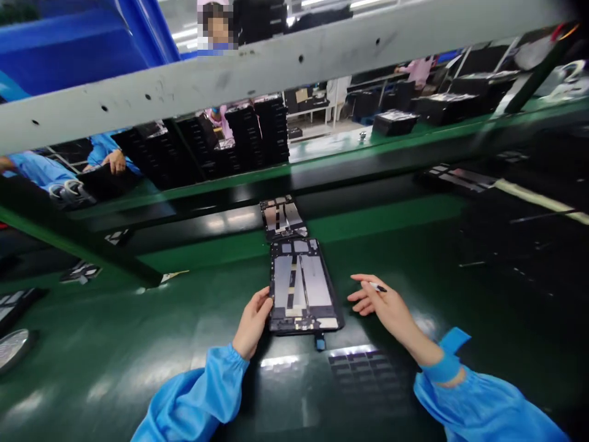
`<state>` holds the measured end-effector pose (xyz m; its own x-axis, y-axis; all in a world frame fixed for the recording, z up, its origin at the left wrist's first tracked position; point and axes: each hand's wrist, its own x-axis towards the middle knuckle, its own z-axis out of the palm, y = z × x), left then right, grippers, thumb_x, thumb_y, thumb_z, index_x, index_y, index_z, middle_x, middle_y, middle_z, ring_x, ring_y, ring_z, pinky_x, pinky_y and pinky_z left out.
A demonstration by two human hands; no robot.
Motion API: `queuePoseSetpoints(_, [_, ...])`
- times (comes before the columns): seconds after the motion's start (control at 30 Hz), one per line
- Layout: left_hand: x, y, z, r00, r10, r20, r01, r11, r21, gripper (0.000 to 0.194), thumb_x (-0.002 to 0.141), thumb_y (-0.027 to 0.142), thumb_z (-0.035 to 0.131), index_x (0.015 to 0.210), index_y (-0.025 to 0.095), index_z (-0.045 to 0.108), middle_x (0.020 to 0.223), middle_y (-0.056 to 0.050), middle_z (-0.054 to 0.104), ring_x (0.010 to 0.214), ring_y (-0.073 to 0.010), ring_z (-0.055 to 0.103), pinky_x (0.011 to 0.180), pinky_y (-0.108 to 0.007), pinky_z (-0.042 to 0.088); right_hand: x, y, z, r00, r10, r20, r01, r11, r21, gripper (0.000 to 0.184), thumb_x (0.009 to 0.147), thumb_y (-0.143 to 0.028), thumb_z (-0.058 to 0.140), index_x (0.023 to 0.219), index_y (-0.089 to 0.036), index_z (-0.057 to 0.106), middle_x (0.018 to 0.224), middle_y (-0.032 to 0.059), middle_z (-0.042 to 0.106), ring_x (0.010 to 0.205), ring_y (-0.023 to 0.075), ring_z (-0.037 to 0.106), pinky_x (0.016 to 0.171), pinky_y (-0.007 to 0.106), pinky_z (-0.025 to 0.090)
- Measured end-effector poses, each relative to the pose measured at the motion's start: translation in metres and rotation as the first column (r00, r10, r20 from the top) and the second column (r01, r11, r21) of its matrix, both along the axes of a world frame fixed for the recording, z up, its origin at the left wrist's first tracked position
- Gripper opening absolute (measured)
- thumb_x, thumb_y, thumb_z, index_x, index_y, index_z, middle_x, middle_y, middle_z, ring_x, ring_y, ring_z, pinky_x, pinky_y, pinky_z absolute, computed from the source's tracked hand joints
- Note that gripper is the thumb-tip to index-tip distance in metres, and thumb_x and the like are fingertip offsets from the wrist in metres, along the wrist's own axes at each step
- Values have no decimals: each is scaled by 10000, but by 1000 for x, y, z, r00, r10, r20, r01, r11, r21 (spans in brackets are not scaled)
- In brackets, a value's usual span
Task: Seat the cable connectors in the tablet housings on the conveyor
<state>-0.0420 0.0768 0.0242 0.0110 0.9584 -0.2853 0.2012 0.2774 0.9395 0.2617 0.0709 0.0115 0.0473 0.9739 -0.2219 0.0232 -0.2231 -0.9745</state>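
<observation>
My left hand (254, 319) grips the left edge of an opened tablet (317, 279), its thumb and fingers at the rim. The tablet's inside faces up, showing silvery battery panels, a dark ribbon cable between them and a small circuit board along the near edge. A short blue-ended tab (320, 342) sticks out at that edge. To the right of the tablet, apart from it, my right hand (377, 301) holds a slim white pen-like tool (378, 286) with a black end between thumb and fingers. Most of the tool is hidden by the hand.
Another opened tablet (281, 218) lies just beyond, on the dark strip behind the green bench (207, 344). A green post (83, 233) stands at left, with a round dish (13, 348) near it. A grey metal beam (257, 67) crosses above. Black trays (207, 144) are stacked behind.
</observation>
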Motion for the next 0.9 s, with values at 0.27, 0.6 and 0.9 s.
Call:
queuePoseSetpoints(0.27, [-5,-52,5,802,-300,-517,460,862,214,586,812,325,641,1358,184,483,1127,-94,576,900,-138,591,758,-263,531,12,-42,-3,885,284,367,-325,944,51,461,785,-392,695,1205,-240,581,1297,82,591,1154,285,589,962,424,487])
queuePoseSetpoints(0.6, [15,-68,14,680,-191,-708,532,793,298,507,888,400,595,1332,186,477,1138,-88,577,911,-144,598,800,-272,532,24,-50,15,823,158,545,-245,965,91,389,798,-402,687,1148,-245,618,1111,62,682,999,276,661,793,359,533])
queuePoseSetpoints(0.9, [42,-59,13,837,-229,-498,456,794,401,133,914,269,573,930,204,688,740,28,622,592,-43,520,589,-149,409,-50,-35,52,763,436,476,-587,776,231,240,911,-128,513,1083,-233,642,1043,17,679,964,171,635,835,274,484])
